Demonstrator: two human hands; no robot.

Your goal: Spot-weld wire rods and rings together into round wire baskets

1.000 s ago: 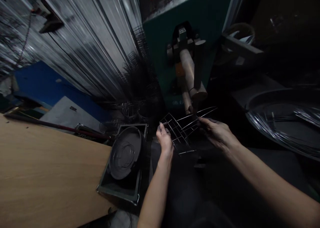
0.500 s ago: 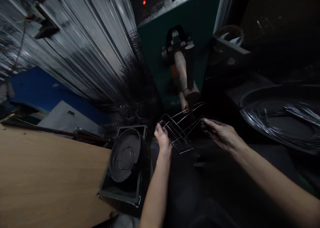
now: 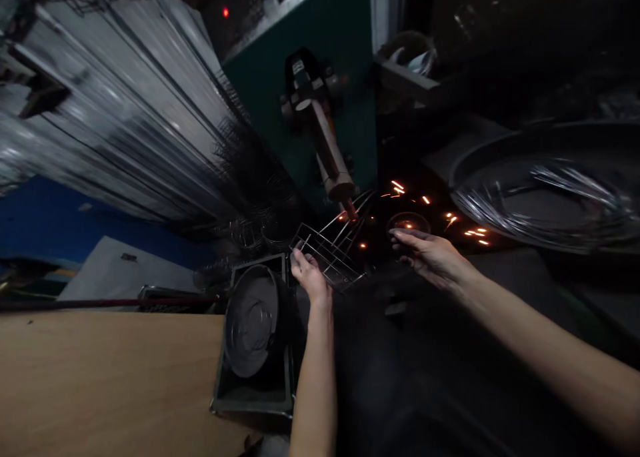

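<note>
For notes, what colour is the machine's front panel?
The front panel is dark green; see the head view.

**Bare metal, matt paint, smooth wood**

Wire rack (image 3: 325, 250), center: thin bare metal, slight shine. Thin ring (image 3: 409, 214), right of it: metal wire, duller. Machine arm (image 3: 327, 140): smooth metal, satin from where I stand. Green panel (image 3: 255, 103), top center: matt. Wire coil (image 3: 530, 222), right: glossy metal. Round pan (image 3: 253, 323), lower center: dark, matt; plastic or metal, can't tell from here. Board (image 3: 110, 377), lower left: smooth wood, low sheen.
</note>
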